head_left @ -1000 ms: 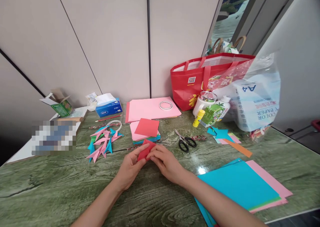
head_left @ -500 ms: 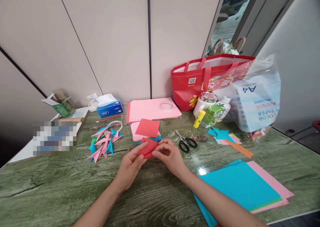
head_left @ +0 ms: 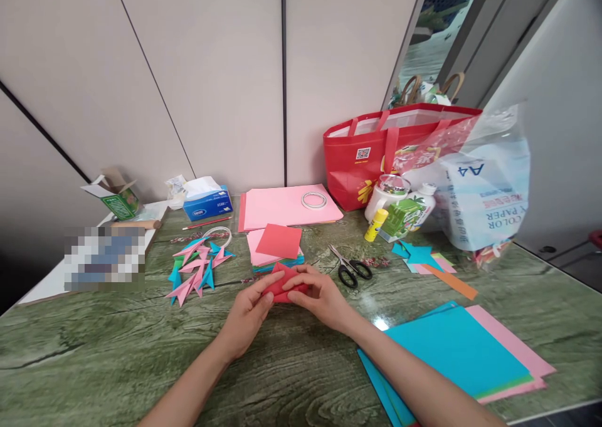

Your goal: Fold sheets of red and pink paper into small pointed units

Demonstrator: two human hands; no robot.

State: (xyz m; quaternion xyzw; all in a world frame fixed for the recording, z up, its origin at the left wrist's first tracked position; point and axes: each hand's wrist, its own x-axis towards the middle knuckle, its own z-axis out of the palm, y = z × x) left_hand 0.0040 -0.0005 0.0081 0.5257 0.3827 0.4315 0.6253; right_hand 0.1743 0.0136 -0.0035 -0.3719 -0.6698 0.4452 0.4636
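Note:
Between my hands is a folded piece of red paper [head_left: 283, 284], its pointed top facing away from me. My left hand [head_left: 251, 308] pinches its left side between thumb and fingers. My right hand [head_left: 322, 295] grips the right side, fingers lying over the front and thumb below; they cover part of the folds. Just beyond the paper lies a stack of square coloured sheets, with a red square sheet [head_left: 279, 241] on top. Black-handled scissors [head_left: 348, 268] lie to the right of the stack.
Folded pink, blue and green paper pieces [head_left: 195, 267] are heaped at left near a tape roll. Large blue sheets [head_left: 451, 352] lie under my right forearm. Behind stand a tissue box [head_left: 207, 204], pink sheets [head_left: 277, 209], a glue stick [head_left: 376, 225] and a red bag [head_left: 348, 170].
My right hand's fingers have shifted left over the front of the red paper, and its thumb has moved lower. The left hand keeps its pinch. The view has shifted slightly.

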